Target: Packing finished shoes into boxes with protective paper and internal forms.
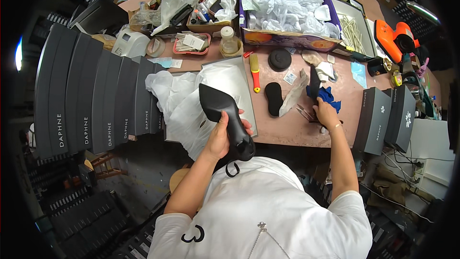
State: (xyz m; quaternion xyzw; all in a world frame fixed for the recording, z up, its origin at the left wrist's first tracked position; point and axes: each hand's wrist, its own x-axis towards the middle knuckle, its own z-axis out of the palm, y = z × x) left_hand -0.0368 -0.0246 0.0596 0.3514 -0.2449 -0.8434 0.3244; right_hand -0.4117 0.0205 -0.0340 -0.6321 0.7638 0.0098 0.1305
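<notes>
My left hand (220,136) is closed round a black high-heeled shoe (229,115), held tilted over the table's front edge. Its sole faces up, the toe points away to the left, and a thin strap hangs below. At the right, my right hand (327,114) has its fingers closed on a crumpled blue cloth (330,97) at the tabletop. A long dark piece (314,82) rises beside those fingertips; its kind is not clear. Left of that hand lie a black oval pad (273,99) and a sheer pale cloth (294,95).
An open shoe box (247,110) with white tissue paper (179,100) stands behind the shoe. Upright dark shoe boxes (96,100) line the left; others (372,120) stand right. A brush (255,73), round black tin (280,60) and carton of white wrapping (287,37) are farther back.
</notes>
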